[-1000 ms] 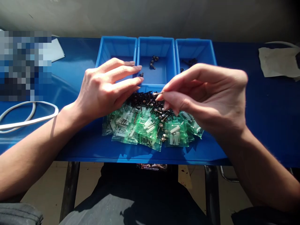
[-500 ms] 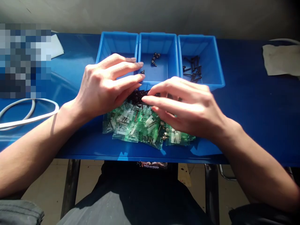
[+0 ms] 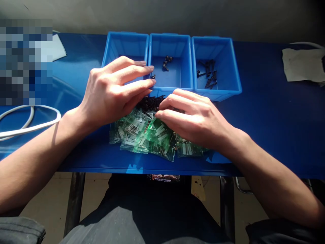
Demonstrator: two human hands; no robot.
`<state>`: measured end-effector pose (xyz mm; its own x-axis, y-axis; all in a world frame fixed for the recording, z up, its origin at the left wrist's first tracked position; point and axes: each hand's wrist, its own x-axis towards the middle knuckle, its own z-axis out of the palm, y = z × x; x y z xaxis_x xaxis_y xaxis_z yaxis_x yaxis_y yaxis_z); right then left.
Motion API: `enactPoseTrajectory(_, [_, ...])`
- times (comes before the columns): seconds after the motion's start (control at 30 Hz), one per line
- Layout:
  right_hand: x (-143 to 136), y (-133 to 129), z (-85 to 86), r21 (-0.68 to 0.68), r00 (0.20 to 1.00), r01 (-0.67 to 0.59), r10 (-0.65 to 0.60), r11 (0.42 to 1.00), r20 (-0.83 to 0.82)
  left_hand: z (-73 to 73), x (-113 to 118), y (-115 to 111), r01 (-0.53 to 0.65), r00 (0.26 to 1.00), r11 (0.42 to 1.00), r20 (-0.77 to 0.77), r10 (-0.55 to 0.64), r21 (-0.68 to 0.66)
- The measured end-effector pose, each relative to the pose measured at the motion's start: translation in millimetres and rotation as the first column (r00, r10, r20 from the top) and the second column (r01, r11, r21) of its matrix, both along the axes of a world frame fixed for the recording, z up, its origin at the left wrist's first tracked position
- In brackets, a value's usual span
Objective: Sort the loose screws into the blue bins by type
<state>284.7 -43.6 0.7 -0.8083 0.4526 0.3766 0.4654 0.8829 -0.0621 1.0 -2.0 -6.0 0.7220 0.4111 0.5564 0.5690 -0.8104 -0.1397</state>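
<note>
My left hand (image 3: 109, 89) reaches palm down across the front of the left blue bin (image 3: 128, 38), its fingers stretched toward the middle blue bin (image 3: 170, 79). A small dark screw (image 3: 153, 77) shows beside its fingertips, near the middle bin's corner; whether they touch it I cannot tell. My right hand (image 3: 194, 117) bends over the pile of dark screws (image 3: 152, 101) in front of the bins, fingers curled and drawn together. Its thumb and anything it pinches are hidden. Under and before both hands lie several clear-green plastic packets (image 3: 134, 135) holding white wall plugs and screws.
Several dark screws (image 3: 208, 73) lie in the right blue bin (image 3: 236, 64), and a few pieces of hardware (image 3: 166, 62) in the middle one. A white cable (image 3: 57, 113) loops at left. Papers (image 3: 303, 64) lie at the right; the table's front edge (image 3: 142, 172) is near.
My right hand has drawn its fingers closer together and bent them lower over the screw pile. My left hand keeps almost the same pose. The view has shifted slightly.
</note>
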Motion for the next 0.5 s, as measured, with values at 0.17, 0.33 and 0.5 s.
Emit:
enactPoseTrajectory(0.17, [2.8,0.9,-2.9,0.068,0.999,-0.001,0.004,0.998,-0.033,0.6,0.6,0.0,-0.040,0.999,0.999,-0.028,0.039,-0.035])
enactPoseTrajectory(0.33, [2.3,0.5,-2.8,0.079,1.000,0.022,-0.022,0.997,0.010,-0.6,0.0,-1.5,-0.068,0.998,0.994,-0.022,0.066,-0.090])
enactPoseTrajectory(0.5, [0.2,0.2,-2.3,0.089,0.999,0.020,-0.022,0.996,0.028,-0.7,-0.3,-2.4,-0.033,0.999,0.992,0.021,0.036,-0.118])
